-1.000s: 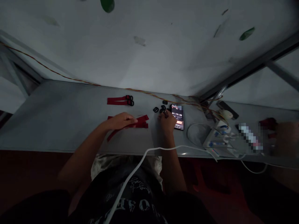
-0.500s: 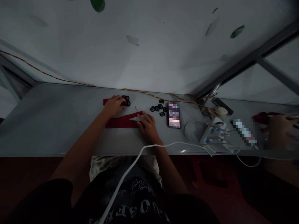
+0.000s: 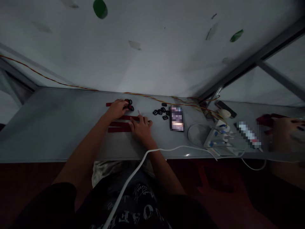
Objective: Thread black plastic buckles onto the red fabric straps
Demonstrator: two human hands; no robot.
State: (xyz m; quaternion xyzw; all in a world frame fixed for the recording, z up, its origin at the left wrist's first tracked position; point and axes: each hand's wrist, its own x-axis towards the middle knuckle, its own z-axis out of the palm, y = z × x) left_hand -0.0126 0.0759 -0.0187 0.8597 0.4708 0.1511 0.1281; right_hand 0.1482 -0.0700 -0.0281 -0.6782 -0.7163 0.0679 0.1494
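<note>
My left hand (image 3: 119, 108) is closed around a red strap (image 3: 109, 104), whose one end sticks out to the left. Black ring-like buckles (image 3: 130, 108) stand out at its fingertips. Lower and to the right, my right hand (image 3: 142, 128) lies over the right ends of more red strap lengths (image 3: 119, 129), its thumb and fingers bent down onto them. The hand covers these ends. Several loose black slide buckles (image 3: 160, 112) lie on the grey table (image 3: 59, 127) to the right of my hands.
A phone (image 3: 177, 118) lies beside the loose buckles. Further right are a power strip (image 3: 218, 135) with plugs and a second phone (image 3: 249, 135). A white cable (image 3: 176, 147) crosses the table's front. Another person's hand (image 3: 286, 130) is near red material at far right.
My right hand has shifted left and slightly down along the red straps, and the upper strap now lies flatter. My left hand has stayed nearly in place.
</note>
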